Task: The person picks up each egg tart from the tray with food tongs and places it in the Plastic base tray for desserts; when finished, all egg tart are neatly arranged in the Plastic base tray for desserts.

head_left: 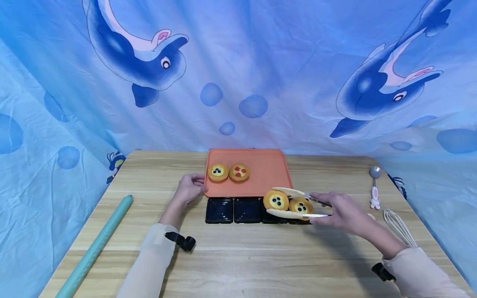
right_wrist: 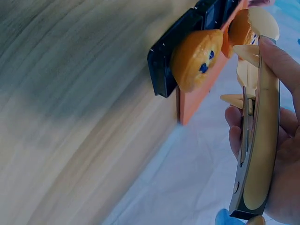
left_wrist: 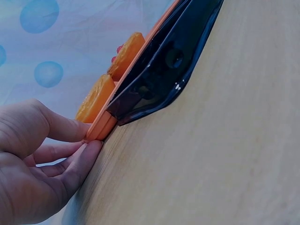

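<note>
My left hand pinches the left rim of an orange tray, thumb above and fingers below in the left wrist view. On that tray sit two tarts, one with blue berries and one with red pieces. In my right hand is a pair of tongs with cream-coloured tips. Between those tips is a blueberry-topped tart, over the third black dish from the left. Another blueberry-topped tart rests in the rightmost black dish.
Several black square dishes stand in a row along the tray's front edge. A teal rolling pin lies at the left. Toward the right are a spoon with a rabbit handle and a whisk.
</note>
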A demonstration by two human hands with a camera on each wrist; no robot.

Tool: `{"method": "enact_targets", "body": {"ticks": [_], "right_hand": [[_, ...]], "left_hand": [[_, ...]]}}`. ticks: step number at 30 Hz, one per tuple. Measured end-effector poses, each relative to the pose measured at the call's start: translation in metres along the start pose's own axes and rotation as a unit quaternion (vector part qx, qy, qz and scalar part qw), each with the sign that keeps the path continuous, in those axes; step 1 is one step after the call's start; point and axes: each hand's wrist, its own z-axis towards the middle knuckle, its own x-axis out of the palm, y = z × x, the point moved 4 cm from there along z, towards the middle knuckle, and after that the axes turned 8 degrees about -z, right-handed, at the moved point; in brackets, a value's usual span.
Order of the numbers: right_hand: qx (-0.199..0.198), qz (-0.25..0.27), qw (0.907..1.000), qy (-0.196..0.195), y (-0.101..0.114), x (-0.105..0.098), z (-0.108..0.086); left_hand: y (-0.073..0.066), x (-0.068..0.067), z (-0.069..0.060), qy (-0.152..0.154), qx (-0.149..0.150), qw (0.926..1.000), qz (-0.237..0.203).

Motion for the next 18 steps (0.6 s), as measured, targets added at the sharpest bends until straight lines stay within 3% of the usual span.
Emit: {"method": "enact_targets", "body": {"ticks": [8,18], "right_hand": [[0.006,0.009,0.9994,0.033,-0.002,0.011,0.003],[0.006,0.015,0.9989,0.043,-0.004,0.021,0.008]], "left_hand": [[0.000,0.001,-0.002,-0.003,-0.008,1.0000,-0.004],[-0.002,0.001,-0.003,-0.014,-0.011,0.9998,0.005]]}}
